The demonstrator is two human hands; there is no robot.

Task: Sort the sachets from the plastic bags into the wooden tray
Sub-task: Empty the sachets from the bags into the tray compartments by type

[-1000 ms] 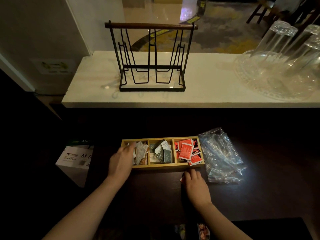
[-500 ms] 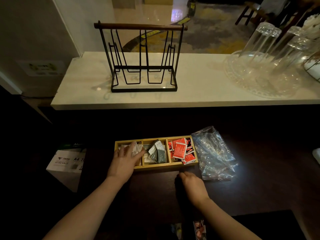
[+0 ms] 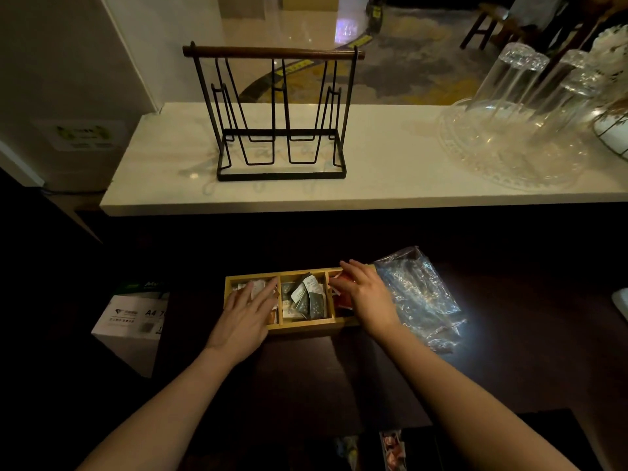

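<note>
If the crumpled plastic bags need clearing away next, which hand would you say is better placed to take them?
Probably the right hand: it lies over the right compartment of the wooden tray, beside the plastic bags. The left hand covers the far left compartment and would have to cross the tray.

Three-compartment wooden tray (image 3: pixel 307 325) is sitting flat, holding white sachets (image 3: pixel 257 287) left, grey-green sachets (image 3: pixel 306 295) middle, red sachets (image 3: pixel 341 300) right, crumpled clear plastic bags (image 3: pixel 419 294) lying just beside its right end.

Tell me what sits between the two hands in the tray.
In the head view, the middle compartment's dark green and white sachets lie between the left hand and the right hand in the wooden tray.
</note>
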